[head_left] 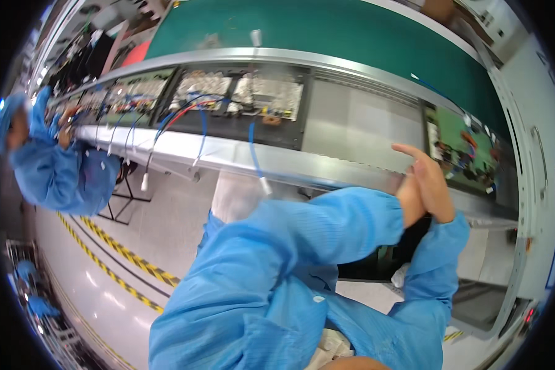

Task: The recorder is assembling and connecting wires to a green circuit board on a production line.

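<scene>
My two blue-sleeved arms come together over the front rail of the conveyor line, right of centre. There my right hand (433, 185) is raised, with a finger stretched out to the left and nothing visible in it. My left hand (412, 198) meets or overlaps it near the palm and wrist; its fingers are mostly hidden, so I cannot tell what they do. Just right of the hands lies a green circuit board (465, 151) with wires, in a dark tray. To the left sits a black tray (271, 133) of pale components with red and blue wires.
Metal rails (277, 161) border the line, and a green work surface (351, 37) lies beyond. Several wires with white connectors hang over the near rail. At the far left another person in a blue smock (61, 166) works by the line. Yellow-black tape (123, 250) marks the floor.
</scene>
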A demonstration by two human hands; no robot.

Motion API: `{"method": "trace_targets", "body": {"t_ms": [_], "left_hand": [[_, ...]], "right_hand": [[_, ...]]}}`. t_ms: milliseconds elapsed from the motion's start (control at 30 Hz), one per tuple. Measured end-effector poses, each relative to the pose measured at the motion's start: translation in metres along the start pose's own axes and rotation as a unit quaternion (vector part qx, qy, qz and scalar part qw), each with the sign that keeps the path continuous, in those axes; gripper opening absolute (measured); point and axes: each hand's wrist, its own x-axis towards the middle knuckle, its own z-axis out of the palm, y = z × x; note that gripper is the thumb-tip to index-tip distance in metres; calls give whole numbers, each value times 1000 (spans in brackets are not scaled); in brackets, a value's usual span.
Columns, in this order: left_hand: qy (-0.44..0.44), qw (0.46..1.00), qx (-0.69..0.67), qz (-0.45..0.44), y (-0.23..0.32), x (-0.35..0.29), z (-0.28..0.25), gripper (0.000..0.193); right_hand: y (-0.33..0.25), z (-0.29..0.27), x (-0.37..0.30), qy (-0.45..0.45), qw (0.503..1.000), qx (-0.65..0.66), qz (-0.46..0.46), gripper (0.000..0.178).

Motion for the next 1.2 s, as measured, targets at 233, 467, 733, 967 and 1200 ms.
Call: {"method": "trace_targets", "body": {"t_ms": [233,467,733,967,1200], "left_hand": [[-90,994,-38,56,49,45,-14,42],[120,978,-128,117,-25,-33,-51,67],[13,952,-281,123,-178,-206,-103,81],[89,953,-261,-127,-294,-373,-150,24],[264,913,-177,-255,-351,-354,-172,10]], "right_hand": [[132,-60,18,-168,943,-196,211,37],[193,-118,-2,-94,941,-160,283,30],[251,-172,-91,125,940,-105,299,24],[153,-26,-158,469,857,-165,136,31],[121,204,-171,465,846,-117,233,32]]}}
